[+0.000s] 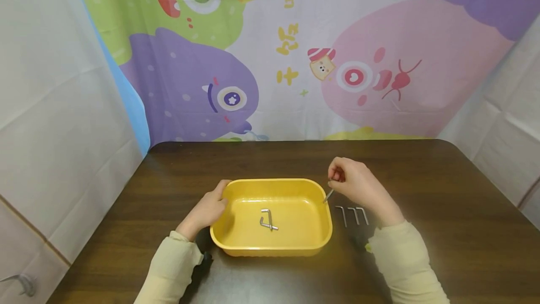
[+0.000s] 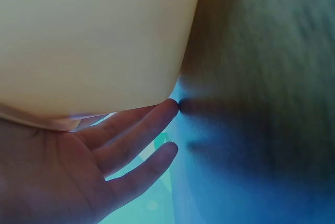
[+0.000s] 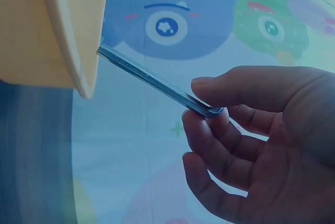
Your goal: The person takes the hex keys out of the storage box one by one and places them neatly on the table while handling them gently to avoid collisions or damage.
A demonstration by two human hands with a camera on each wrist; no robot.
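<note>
Hex key is pinched between the right hand's thumb and fingers, its free end reaching to the right rim of a yellow tray, whose left rim the left hand grips. Two keys lie inside, apart from the walls; three more keys lie just right of it on the brown table.

Pale container; left fingers straight, slightly spread along its wall; blurred tabletop beside.
</note>
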